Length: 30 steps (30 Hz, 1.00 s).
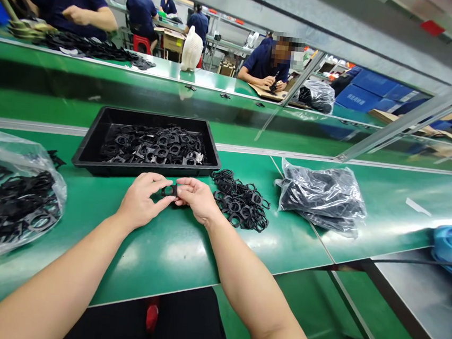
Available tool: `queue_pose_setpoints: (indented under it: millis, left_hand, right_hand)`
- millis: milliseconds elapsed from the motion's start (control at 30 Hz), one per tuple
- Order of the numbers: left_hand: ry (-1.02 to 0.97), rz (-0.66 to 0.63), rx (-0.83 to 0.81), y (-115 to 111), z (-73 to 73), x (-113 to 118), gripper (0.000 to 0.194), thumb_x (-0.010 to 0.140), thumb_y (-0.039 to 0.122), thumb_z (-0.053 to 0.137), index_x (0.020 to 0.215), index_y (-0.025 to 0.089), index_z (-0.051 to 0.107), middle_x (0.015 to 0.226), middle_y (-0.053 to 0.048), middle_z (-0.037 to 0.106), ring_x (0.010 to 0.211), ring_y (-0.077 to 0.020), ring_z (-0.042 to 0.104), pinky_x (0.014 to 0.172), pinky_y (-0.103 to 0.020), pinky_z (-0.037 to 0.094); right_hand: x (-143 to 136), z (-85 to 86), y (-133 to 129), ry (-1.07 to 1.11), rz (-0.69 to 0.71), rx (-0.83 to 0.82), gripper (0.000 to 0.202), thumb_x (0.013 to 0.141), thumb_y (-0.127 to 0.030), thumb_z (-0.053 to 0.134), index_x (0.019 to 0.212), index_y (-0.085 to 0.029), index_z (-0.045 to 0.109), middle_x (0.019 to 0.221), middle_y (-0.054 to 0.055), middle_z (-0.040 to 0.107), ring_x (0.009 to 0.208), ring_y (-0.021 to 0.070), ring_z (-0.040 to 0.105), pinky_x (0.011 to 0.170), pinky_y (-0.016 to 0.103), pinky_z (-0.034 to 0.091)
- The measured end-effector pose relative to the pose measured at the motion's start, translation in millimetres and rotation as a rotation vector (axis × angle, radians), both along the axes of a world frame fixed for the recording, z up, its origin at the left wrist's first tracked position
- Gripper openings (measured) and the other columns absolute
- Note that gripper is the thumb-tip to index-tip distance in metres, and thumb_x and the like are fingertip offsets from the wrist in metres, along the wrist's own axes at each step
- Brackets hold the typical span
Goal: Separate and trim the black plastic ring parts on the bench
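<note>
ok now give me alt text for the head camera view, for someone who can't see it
Two hands hold a small black ringed part before a black tray of similar parts, with a loose pile beside it.

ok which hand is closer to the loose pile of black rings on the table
Right. The right hand is just left of the loose pile; the left hand is farther left, across the small black part that both hold.
</note>
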State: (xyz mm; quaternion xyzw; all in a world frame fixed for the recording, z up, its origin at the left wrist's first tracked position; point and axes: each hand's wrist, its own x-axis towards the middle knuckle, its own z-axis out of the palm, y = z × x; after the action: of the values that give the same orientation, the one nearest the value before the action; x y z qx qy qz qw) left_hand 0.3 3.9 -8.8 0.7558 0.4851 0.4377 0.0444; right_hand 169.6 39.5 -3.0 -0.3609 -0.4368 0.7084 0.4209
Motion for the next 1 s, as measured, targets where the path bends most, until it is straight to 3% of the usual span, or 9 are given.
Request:
queue_pose_setpoints:
  millis: [467, 833, 1000]
  left_hand:
    - [-0.091, -0.029, -0.070, -1.7, 1.4, 1.8, 0.029, 0.078, 0.034, 0.063, 0.104, 0.022, 0.066, 0.098, -0.006, 0.061, 0.089, -0.0177, 0.060, 0.081, -0.032, 0.049]
    - [-0.213, -0.076, -0.239, -0.5, 1.3, 2.1, 0.032, 0.075, 0.038, 0.066, 0.103, 0.023, 0.068, 0.098, -0.006, 0.060, 0.088, -0.0184, 0.060, 0.076, -0.031, 0.053]
    - [-0.278, -0.078, -0.256, -0.9, 2.0, 3.0, 0.033, 0.074, 0.036, 0.067, 0.103, 0.021, 0.067, 0.098, -0.006, 0.059, 0.077, -0.0151, 0.060, 0.067, -0.029, 0.055]
  right_hand:
    - [-8.0, 1.0, -6.0, 0.092, -0.046, -0.076, 0.040, 0.053, -0.025, 0.082, 0.087, -0.015, 0.063, 0.069, 0.001, 0.070, 0.057, 0.0091, 0.059, 0.056, 0.020, 0.043]
    - [-7.6, -1.0, -5.2, 0.096, -0.039, -0.045, 0.042, 0.052, -0.027, 0.083, 0.087, -0.016, 0.063, 0.070, 0.001, 0.070, 0.059, 0.0098, 0.059, 0.057, 0.021, 0.043]
    - [-7.7, -1.4, -4.9, 0.178, -0.065, -0.119, 0.041, 0.050, -0.023, 0.083, 0.085, -0.016, 0.063, 0.069, 0.001, 0.069, 0.061, 0.0100, 0.061, 0.057, 0.020, 0.044]
